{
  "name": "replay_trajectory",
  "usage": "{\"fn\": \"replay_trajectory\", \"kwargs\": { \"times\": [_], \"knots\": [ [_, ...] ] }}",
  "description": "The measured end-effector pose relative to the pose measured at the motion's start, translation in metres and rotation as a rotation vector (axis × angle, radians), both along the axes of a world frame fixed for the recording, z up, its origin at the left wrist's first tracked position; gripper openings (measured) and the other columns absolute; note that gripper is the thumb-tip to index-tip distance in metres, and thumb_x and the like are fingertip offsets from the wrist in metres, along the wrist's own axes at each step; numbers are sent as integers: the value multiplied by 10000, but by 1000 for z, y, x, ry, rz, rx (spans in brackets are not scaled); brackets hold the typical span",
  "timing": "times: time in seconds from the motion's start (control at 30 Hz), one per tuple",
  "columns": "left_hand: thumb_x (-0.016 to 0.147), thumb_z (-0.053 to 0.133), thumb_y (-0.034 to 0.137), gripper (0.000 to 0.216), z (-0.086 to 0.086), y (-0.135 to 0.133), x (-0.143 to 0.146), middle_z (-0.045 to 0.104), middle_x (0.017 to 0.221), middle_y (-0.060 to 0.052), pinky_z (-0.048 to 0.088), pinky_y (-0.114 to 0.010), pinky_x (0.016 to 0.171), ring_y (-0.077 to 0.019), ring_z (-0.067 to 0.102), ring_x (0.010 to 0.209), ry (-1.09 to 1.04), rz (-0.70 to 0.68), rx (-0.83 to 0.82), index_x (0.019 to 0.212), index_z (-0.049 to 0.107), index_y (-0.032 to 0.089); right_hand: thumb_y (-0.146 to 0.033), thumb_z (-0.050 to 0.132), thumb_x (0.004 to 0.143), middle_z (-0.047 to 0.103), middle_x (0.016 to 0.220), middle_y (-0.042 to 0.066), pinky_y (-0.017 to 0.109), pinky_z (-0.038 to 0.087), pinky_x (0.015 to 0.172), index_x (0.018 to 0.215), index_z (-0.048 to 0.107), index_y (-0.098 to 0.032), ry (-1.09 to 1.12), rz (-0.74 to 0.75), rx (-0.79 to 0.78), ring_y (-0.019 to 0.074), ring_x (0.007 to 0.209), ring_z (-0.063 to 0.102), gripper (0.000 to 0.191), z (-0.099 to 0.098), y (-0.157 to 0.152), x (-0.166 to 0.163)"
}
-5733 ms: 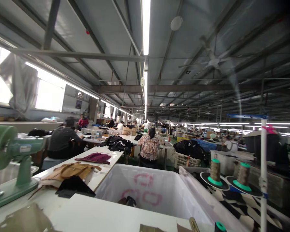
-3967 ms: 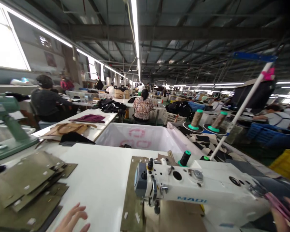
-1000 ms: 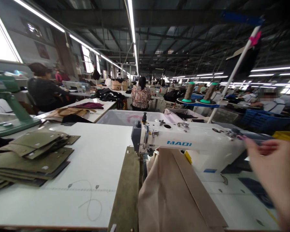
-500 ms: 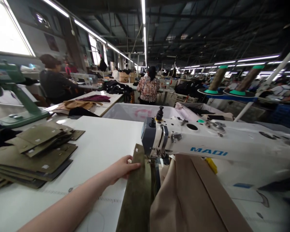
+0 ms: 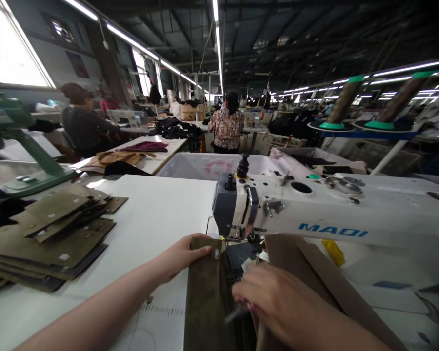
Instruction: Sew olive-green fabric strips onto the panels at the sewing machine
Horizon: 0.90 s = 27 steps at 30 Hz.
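Observation:
Left of the needle area, my left hand [image 5: 185,256] pinches the upper edge of an olive fabric piece [image 5: 207,297], thumb on top and fingers partly hidden. The piece has a small white mark near its top and hangs toward me along the table. My right hand [image 5: 267,290] is closed over the fabric's right side, in front of the needle area. From its fist sticks out a narrow grey blade-like tool [image 5: 236,314], blurred. Brown cloth [image 5: 289,253] lies under and behind that hand. The white sewing machine [image 5: 332,219] has its head just beyond both hands.
Stacked olive pieces [image 5: 47,243] lie on the white table [image 5: 161,200] at left, near a green machine [image 5: 32,161]. Two thread cones [image 5: 347,102] stand at right. Behind the table is a pale plastic bin [image 5: 190,165]. Co-workers sit farther back, one in a patterned top [image 5: 227,126].
My right hand has come into view from the lower right, holding the grey tool. The olive piece's top edge has come nearer to me, with my left hand still on it.

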State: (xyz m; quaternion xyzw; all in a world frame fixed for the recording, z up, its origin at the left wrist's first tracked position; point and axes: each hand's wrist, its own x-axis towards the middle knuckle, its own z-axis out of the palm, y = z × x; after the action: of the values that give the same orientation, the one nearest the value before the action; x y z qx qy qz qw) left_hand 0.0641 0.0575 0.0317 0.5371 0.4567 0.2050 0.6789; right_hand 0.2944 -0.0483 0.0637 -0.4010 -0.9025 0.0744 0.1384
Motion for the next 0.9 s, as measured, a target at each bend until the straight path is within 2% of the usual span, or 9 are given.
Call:
{"fn": "replay_trajectory", "kwargs": {
  "times": [0.17,0.33,0.4,0.47,0.53,0.6,0.67,0.77,0.9],
  "knots": [
    [608,818,500,692,-7,4,4,707,1005,-71,526,-379,869,-239,664,919,-27,-28,-45,1167,583,166,-19,419,818,667,1129,47,327,443,952,1096,598,-210,33,4,25,178,1116,583,382,-37,27,7],
    [741,736,283,400,-6,-9,0,654,835,-10,488,-308,739,-179,603,773,69,-172,0,1115,643,176,-38,441,760,686,1071,-38,278,463,857,1085,558,-267,199,-119,66,137,954,635,414,-73,-20,12],
    [810,649,203,334,3,-14,-4,671,960,-42,498,-335,802,-200,619,850,169,-263,187,1143,636,187,-39,447,767,694,1022,-41,250,465,821,1062,558,-261,216,-136,101,131,913,645,386,-73,-30,15],
    [816,568,88,456,20,-23,-10,630,1238,-90,478,-414,977,-265,598,1121,327,-444,542,1249,596,227,-47,441,782,696,976,-31,236,468,774,1033,571,-254,204,-136,2,132,880,651,349,-63,-29,19],
    [717,572,-21,711,44,-35,-14,472,1494,-88,311,-534,1167,-337,370,1418,490,-711,863,1360,535,279,-92,414,838,693,957,-15,238,465,753,1000,586,-248,207,-149,-246,136,869,649,284,-48,-17,23],
    [656,630,-43,829,67,-45,-14,407,1559,-80,179,-580,1224,-364,243,1486,589,-972,923,1416,496,263,-196,377,912,685,917,4,253,459,742,949,592,-237,261,-199,-503,145,838,640,222,-36,1,24],
    [771,622,15,703,76,-51,-9,456,1530,-75,160,-503,1252,-312,278,1482,573,-1138,936,1429,489,224,-357,345,968,669,836,16,274,453,716,890,593,-224,351,-289,-621,159,776,623,292,-33,19,23],
    [968,438,124,413,55,-49,2,564,1437,-90,106,-371,1269,-222,407,1423,380,-1159,1127,1365,548,148,-550,279,984,664,811,40,296,457,702,903,601,-212,447,-391,-595,179,765,617,474,-45,36,18],
    [1011,362,180,407,6,-39,8,593,1390,-149,142,-401,1255,-266,456,1388,145,-967,1318,1358,558,97,-606,287,976,698,987,71,309,492,808,1030,613,-218,485,-362,-465,203,920,656,509,-58,33,12]
  ]
}}
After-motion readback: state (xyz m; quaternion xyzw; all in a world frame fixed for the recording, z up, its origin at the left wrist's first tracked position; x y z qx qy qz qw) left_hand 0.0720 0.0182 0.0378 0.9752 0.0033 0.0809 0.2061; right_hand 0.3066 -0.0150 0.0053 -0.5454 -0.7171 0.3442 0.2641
